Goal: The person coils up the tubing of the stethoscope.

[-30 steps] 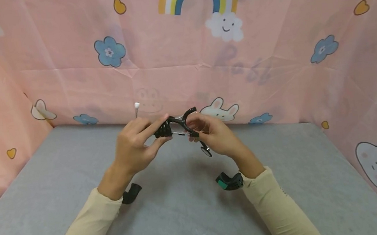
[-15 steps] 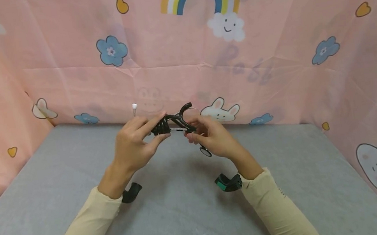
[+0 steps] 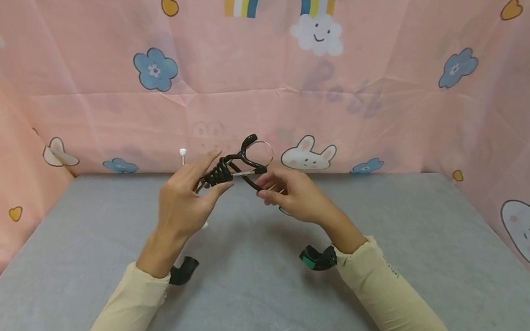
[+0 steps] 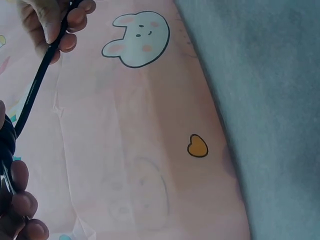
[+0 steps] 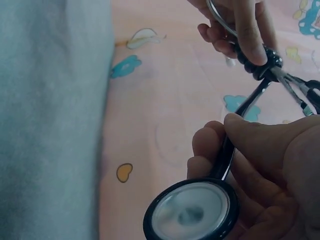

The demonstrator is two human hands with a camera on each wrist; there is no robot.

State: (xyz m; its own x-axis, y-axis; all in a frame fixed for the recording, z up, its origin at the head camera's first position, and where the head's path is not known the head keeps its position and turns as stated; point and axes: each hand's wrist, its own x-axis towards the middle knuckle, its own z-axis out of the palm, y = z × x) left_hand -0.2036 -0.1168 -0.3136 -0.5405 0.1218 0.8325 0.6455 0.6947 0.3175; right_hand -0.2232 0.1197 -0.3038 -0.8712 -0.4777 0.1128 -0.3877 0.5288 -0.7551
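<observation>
A black stethoscope [image 3: 219, 172] is held up above the grey table, its tubing wound in a tight coil around the metal ear tubes. My left hand [image 3: 181, 200] grips this coil between thumb and fingers. A white ear tip [image 3: 183, 152] sticks up behind that hand. My right hand [image 3: 298, 193] pinches the tube's free end, stretched straight from the coil in the left wrist view. Close below those fingers, the round chest piece [image 5: 190, 212] hangs in the right wrist view. A loop of tubing [image 3: 245, 146] rises between the hands, beside a thin metal ring [image 3: 270, 151].
A grey cloth-covered table [image 3: 261, 298] spreads beneath both hands. Behind it and at the sides hangs a pink curtain [image 3: 235, 81] with cartoon prints. Dark wrist-worn devices [image 3: 318, 258] jut inward below the hands.
The stethoscope's coil and loop have shifted left and tilted upward with my left hand. My right fingers have drawn away from the loop, and a straight length of tube now shows between the hands.
</observation>
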